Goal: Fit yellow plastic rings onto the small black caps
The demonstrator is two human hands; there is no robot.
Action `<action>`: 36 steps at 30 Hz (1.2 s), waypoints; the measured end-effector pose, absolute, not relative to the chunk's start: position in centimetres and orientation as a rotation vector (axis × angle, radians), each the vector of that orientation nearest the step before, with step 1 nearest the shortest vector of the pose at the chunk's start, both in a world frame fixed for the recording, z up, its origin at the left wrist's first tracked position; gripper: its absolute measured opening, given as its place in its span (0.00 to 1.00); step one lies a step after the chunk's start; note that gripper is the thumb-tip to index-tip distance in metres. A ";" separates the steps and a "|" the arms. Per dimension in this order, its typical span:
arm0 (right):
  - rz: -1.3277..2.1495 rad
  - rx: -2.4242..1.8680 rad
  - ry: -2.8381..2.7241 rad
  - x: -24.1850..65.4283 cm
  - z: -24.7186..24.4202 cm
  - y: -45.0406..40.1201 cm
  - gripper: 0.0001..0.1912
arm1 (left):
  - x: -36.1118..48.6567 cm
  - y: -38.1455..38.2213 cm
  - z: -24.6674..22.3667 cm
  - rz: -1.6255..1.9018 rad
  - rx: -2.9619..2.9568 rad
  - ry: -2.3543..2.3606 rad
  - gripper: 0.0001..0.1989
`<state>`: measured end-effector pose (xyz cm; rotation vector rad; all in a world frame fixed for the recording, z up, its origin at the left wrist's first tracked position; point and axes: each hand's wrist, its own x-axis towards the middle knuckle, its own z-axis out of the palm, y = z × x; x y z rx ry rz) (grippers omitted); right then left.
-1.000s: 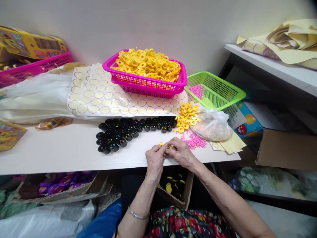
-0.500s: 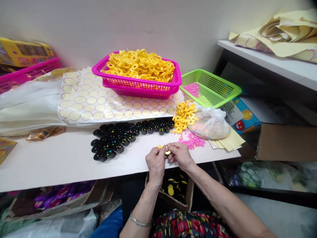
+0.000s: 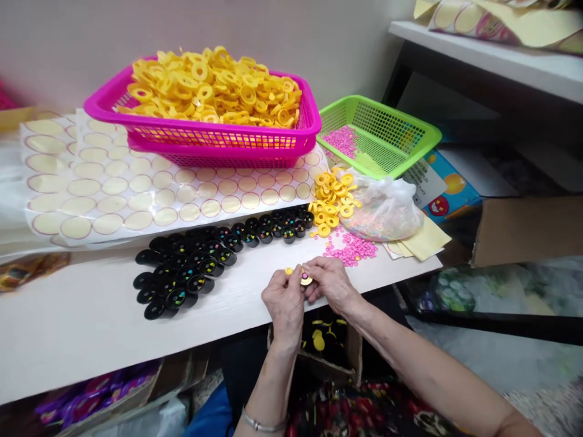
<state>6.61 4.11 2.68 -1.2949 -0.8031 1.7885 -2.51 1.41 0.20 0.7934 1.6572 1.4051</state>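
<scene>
Close together over the table's front edge, my left hand point(image 3: 284, 300) and my right hand point(image 3: 331, 282) pinch a small yellow ring-shaped cap point(image 3: 306, 281) between them. A pink dot shows at its middle, and its yellow tab sticks out by my left fingers. My fingers cover what is under it. To the left stand rows of small black cups point(image 3: 199, 284) with coloured bits inside. Behind my right hand lie scattered pink beads point(image 3: 353, 247) and a heap of yellow ring caps point(image 3: 331, 203).
A pink basket point(image 3: 218, 142) heaped with yellow ring caps sits on oval sticker sheets point(image 3: 109, 200). Nearby are a green basket point(image 3: 387, 112) with pink beads and a plastic bag point(image 3: 387, 209). Below my hands, a cardboard box point(image 3: 355, 352) holds black-and-yellow pieces.
The view has shifted closer and turned, so the pink basket and black cups appear larger and farther left. Both hands keep their pinch on the yellow ring cap.
</scene>
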 end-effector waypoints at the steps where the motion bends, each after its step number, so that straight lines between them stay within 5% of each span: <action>1: 1.786 -1.295 -0.799 6.6 2.6 4.1 0.15 | -2.5 1.5 0.2 1.394 0.786 1.649 0.17; 10: 1.748 -1.192 -0.777 6.5 2.3 3.4 0.15 | -3.5 0.7 0.9 1.353 1.192 1.404 0.10; 20: 1.692 -1.207 -0.898 9.6 3.4 0.1 0.20 | -2.3 -2.0 1.8 1.364 1.286 1.270 0.17; 28: 2.296 -0.763 -0.972 13.8 4.8 0.0 0.24 | -2.1 -3.9 3.0 1.140 1.645 1.040 0.19; 36: 2.340 -0.586 -1.225 16.9 3.6 0.6 0.25 | 0.1 -4.3 4.8 0.918 2.078 1.030 0.13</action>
